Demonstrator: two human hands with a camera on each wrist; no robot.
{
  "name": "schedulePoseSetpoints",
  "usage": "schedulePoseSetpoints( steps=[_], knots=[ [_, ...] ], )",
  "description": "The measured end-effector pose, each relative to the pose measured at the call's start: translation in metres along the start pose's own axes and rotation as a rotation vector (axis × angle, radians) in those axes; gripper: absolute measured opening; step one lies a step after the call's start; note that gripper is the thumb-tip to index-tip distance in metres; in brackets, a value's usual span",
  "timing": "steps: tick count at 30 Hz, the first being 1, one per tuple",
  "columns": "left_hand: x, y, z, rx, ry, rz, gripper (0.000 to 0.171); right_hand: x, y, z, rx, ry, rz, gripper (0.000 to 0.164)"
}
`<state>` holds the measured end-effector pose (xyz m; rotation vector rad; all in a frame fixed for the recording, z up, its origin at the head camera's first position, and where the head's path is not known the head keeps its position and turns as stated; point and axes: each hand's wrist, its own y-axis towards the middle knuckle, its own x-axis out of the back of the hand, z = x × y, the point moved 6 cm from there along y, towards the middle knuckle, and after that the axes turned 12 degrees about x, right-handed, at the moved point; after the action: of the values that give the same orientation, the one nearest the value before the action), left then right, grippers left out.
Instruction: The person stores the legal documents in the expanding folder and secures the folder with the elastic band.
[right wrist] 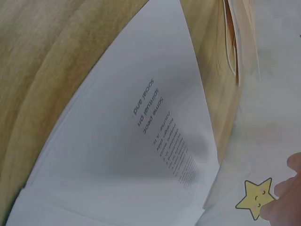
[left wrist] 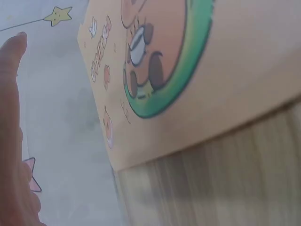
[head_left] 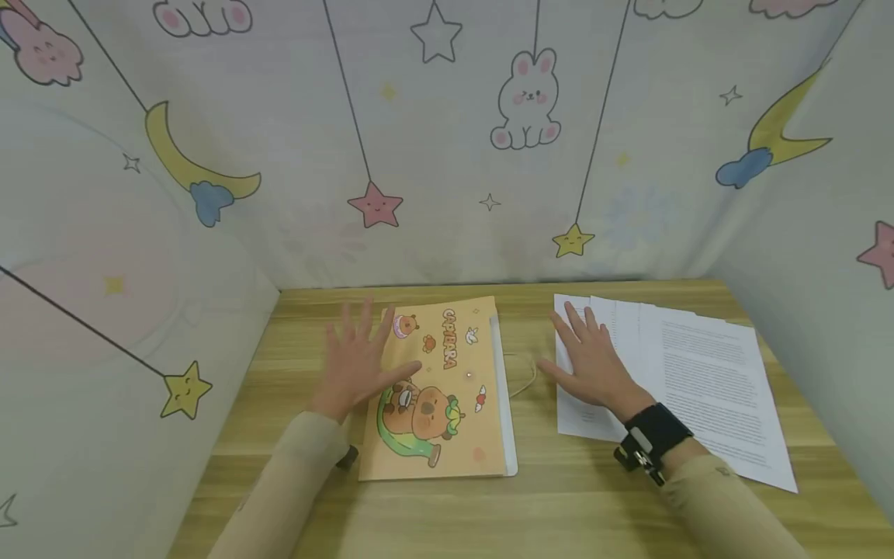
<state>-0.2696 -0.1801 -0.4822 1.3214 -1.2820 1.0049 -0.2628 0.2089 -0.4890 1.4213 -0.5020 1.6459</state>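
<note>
Both hands are bare, palms down, fingers straight & spread, gripping nothing. L hand (head_left: 356,365) is over the L edge of an orange-yellow rectangular paper folder (head_left: 447,388); can't tell if the fingertips touch it. R hand (head_left: 590,365) is over the L part of a fan of white printed paper sheets (head_left: 687,373); contact there can't be told either.

Going L to R: the far L side of the white cartoon-print cloth backdrop (head_left: 447,147) has a yellow smiling star (head_left: 186,390) & a yellow crescent moon (head_left: 174,159) w/ a blue cloud. Next, a beige L sleeve (head_left: 279,489), w/ a small black item (head_left: 347,458) by the wrist. The folder lies flat on the light-brown wood-grain table (head_left: 419,520), L of centre; its cover has sideways lettering, a big brown capybara w/ green around it, plus small figs. A white layer shows along its R edge, & a thin pale looped string (head_left: 535,373) lies just beside that edge, btwn folder & sheets. A white rabbit (head_left: 528,101) is on the cloth above.

The sheets overlap on the R side of table, well apart from the folder, dense text on the rightmost one. R wrist wears a black band (head_left: 656,431), w/ a beige R sleeve (head_left: 726,497) below.
</note>
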Motion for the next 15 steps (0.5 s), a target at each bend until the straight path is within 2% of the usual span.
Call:
schedulePoseSetpoints(
  steps=[7, 11, 15],
  knots=[
    [0.005, 0.005, -0.026, -0.037, 0.011, 0.040, 0.113, -0.016, 0.013, 0.019, 0.109, 0.040, 0.065, 0.087],
    [0.005, 0.008, -0.042, -0.055, -0.004, 0.056, 0.114, -0.026, 0.019, 0.030, 0.198, 0.065, 0.086, 0.086],
    [0.006, 0.010, -0.059, -0.094, -0.029, 0.063, 0.111, -0.038, 0.022, 0.036, 0.250, 0.096, 0.121, 0.084]
  ],
)
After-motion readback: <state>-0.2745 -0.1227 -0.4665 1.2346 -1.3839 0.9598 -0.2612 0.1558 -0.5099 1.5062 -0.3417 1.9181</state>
